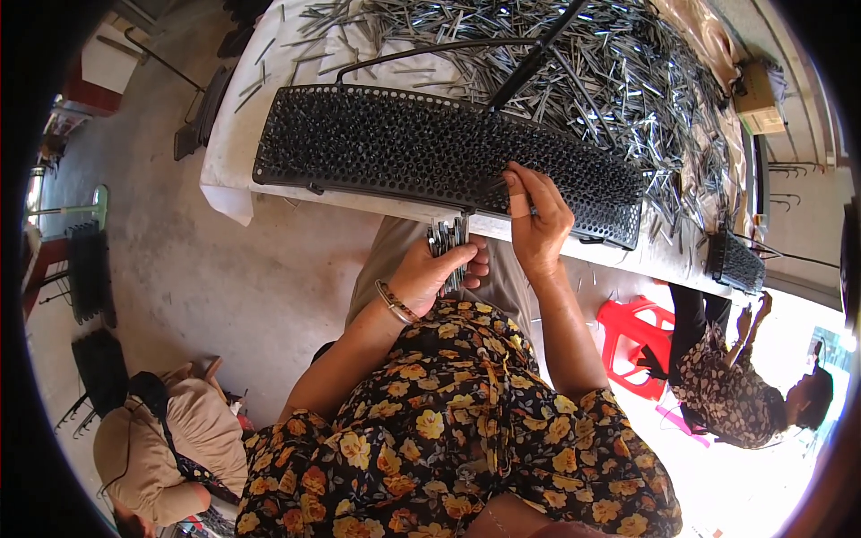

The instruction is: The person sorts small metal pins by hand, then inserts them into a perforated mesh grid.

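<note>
Nearest the camera: black floral top (430, 421), filling lower middle. Left hand (426, 272) just past it, low in front of the bench (226, 166), closed round a bundle of thin metal strips (447, 235), ends poking out above the fist. Right hand (543, 220) up at the black perforated rack (386, 192), thumb and fingers pinched narrow against its face, right of middle. Contents of that pinch: can't tell, too small and dark. Rack set lengthwise along the near edge of the white-covered bench, black bar (525, 73) slanting up behind it. Many holes looking filled, pale gaps showing at the far right end. Big scatter of loose strips (619, 81) behind, on the bench. Best read on the step: feeding strips into rack holes, left hand as supply, right hand placing. Looks well along, probably not finished. Next move likely calls for completing the current placement, then drawing a single strip off the bundle and lining it up end-on with a free hole. Worth watching for doubled strips in the pinch and snags on neighbouring pieces.
</note>
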### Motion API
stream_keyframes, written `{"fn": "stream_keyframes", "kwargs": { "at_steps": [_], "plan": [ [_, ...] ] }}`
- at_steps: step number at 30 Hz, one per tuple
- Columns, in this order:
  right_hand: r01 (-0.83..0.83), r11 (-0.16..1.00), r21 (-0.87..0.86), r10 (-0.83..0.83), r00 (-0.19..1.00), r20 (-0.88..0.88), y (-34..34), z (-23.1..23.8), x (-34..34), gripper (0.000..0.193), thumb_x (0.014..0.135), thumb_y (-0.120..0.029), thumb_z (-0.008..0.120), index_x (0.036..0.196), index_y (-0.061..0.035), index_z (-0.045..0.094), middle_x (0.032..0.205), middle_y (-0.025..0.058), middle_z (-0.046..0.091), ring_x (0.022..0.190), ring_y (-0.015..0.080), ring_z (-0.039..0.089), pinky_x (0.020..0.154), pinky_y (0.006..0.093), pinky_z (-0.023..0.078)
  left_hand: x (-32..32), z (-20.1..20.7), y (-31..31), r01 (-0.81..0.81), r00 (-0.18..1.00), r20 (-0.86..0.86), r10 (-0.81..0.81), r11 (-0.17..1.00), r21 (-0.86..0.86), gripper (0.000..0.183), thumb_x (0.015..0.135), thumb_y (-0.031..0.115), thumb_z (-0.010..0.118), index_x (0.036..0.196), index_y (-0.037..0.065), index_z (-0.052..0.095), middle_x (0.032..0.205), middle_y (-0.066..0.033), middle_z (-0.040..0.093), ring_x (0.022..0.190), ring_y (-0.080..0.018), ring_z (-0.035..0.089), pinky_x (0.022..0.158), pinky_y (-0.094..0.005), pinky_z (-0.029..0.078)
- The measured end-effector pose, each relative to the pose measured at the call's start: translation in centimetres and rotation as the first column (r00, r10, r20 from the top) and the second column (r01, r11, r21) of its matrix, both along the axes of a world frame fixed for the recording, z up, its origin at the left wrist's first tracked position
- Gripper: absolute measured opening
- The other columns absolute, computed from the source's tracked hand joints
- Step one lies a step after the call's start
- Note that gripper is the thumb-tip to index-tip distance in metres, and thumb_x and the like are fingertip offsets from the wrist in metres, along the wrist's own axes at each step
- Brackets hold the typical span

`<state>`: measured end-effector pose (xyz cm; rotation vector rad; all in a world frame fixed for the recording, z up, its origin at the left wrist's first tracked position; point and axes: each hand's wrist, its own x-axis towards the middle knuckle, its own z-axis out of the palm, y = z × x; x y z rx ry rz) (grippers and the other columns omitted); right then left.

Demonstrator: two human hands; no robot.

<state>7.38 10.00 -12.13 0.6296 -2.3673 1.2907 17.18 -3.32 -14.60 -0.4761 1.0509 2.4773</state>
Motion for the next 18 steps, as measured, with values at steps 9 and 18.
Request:
{"fn": "stream_keyframes", "kwargs": {
  "at_steps": [9, 18],
  "plan": [
    [0.027, 1.000, 0.000, -0.026, 0.989, -0.148, -0.3, -1.9, 0.9, 0.014, 0.079, -0.002, 0.067, 0.093, -0.0004, 0.066, 0.086, 0.0118, 0.067, 0.072, 0.0236, 0.064, 0.063, 0.0297, 0.051, 0.1, 0.0, 0.0, -0.026, 1.000, -0.013, 0.026, 1.000, 0.002, 0.018, 0.088, 0.013, 0.057, 0.102, 0.002, 0.058, 0.090, -0.0067, 0.062, 0.080, -0.0163, 0.063, 0.063, -0.0278, 0.052],
    [-0.014, 0.992, 0.128, 0.029, 0.993, -0.111, -0.6, -0.9, 0.8, 0.013, 0.078, -0.006, 0.067, 0.091, -0.0023, 0.067, 0.085, 0.0080, 0.062, 0.067, 0.0245, 0.060, 0.060, 0.0332, 0.048, 0.1, 0.1, 0.1, -0.033, 0.999, 0.012, 0.033, 0.999, 0.000, 0.016, 0.088, 0.012, 0.056, 0.100, 0.001, 0.058, 0.088, -0.0068, 0.063, 0.077, -0.0160, 0.063, 0.062, -0.0278, 0.052]
  ]
}}
